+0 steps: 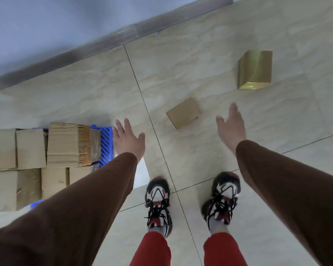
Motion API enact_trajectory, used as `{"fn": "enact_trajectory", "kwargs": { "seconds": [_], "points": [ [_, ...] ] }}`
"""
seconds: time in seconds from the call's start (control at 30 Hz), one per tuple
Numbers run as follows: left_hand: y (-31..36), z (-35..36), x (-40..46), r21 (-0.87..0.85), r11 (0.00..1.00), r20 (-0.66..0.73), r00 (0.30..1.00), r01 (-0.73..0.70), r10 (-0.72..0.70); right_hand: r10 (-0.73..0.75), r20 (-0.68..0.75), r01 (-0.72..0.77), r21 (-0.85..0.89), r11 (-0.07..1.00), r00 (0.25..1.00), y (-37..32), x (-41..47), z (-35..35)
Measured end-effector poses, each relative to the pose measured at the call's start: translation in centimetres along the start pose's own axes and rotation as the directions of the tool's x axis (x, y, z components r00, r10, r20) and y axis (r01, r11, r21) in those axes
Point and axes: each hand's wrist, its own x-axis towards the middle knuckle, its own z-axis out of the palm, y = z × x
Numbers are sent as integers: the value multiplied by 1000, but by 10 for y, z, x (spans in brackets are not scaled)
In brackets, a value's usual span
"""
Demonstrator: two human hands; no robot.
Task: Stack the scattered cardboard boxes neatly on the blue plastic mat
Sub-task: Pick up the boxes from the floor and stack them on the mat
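Several cardboard boxes (65,144) stand packed together at the left on the blue plastic mat (106,143), whose ribbed edge shows beside them. A small brown box (183,112) lies tilted on the tiled floor between my hands. Farther right sits a taller box (255,70) wrapped in shiny tape. My left hand (128,139) is open with fingers spread, just right of the mat and holding nothing. My right hand (231,125) is open too, palm facing inward, to the right of the small box and apart from it.
A grey baseboard (104,41) and pale wall run diagonally across the top left. My two feet in dark laced sneakers (158,200) stand on the beige tiles below the hands. A white sheet (142,172) lies by the mat's corner.
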Motion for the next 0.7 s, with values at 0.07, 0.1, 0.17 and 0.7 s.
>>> {"fn": "enact_trajectory", "kwargs": {
  "seconds": [0.07,0.1,0.17,0.7],
  "points": [
    [16,19,16,-96,995,-40,999,25,-29,-36,21,37,-26,999,999,-3,33,7],
    [25,31,23,-178,983,-40,998,44,-52,-52,45,53,-36,998,998,-4,48,12],
    [43,57,36,-361,927,-4,994,102,-111,-72,105,77,-44,996,992,-6,75,24],
    [117,135,74,-759,472,364,893,449,-265,-46,399,-18,155,988,916,-14,133,89]
  ]
}}
